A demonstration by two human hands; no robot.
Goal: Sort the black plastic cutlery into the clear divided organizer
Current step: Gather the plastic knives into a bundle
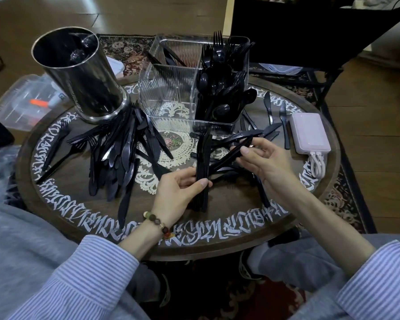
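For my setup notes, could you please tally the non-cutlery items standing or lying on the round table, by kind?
Clear divided organizer: 1
Metal cylinder canister: 1
Pink power bank: 1
Lace doily: 1
Total: 4
The loose black cutlery is too piled up to count.

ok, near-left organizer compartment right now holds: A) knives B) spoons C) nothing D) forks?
C: the near-left compartment of the clear organizer shows only the doily through its ribbed walls, while spoons fill the near-right one and forks stand behind them.
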